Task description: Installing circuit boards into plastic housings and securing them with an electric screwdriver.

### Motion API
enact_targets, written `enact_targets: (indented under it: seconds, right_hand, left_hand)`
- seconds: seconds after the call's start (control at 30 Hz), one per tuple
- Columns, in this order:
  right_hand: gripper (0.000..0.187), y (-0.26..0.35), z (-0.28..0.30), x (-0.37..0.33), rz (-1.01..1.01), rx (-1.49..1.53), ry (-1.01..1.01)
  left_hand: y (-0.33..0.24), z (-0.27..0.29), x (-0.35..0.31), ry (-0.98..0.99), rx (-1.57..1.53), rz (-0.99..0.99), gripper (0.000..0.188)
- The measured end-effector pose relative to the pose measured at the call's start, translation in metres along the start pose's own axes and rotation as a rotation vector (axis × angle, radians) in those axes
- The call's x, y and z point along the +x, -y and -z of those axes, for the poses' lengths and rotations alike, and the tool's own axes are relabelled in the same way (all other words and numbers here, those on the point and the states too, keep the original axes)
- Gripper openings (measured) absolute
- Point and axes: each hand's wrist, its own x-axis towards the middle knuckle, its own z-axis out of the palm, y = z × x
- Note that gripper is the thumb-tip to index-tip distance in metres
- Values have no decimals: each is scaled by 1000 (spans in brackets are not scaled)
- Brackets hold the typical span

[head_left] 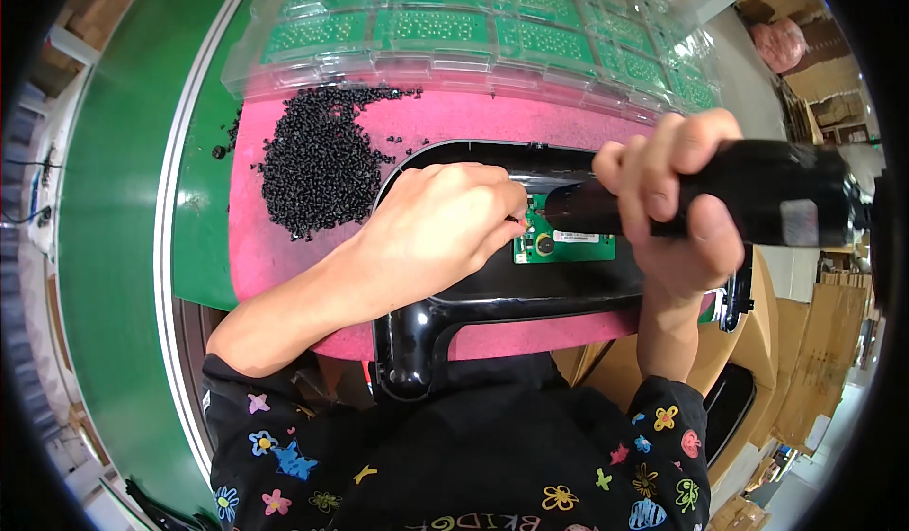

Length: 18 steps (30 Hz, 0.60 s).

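A glossy black plastic housing lies on the pink mat in front of me. In its recess sits a green circuit board with a round black part and a white label. My right hand wraps round a black electric screwdriver, whose narrow end points left over the board. My left hand is closed at the board's left edge, thumb and fingertips pinched together. What they hold, if anything, is too small to make out. The screwdriver's tip is partly hidden near the left fingertips.
A heap of small black screws spreads over the pink mat, left of the housing. Clear plastic trays of green circuit boards stand along the far side. The green table extends left; cardboard boxes stand at the right.
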Motion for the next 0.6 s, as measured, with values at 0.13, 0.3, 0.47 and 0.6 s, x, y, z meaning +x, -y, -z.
enact_targets:
  seconds: [0.13,0.3,0.47,0.6]
  right_hand:
    - [31,14,11,-3,81,188,93]
    - [30,25,17,-9,118,242,127]
    - [34,23,11,-13,90,211,75]
    - [37,19,11,-11,-25,142,171]
  left_hand:
    - [0,-2,0,-47,-11,-55,14]
    - [-1,-5,7,-100,-107,-173,14]
    - [3,-7,9,-100,-174,-226,14]
    - [4,-5,9,-164,-125,-154,12]
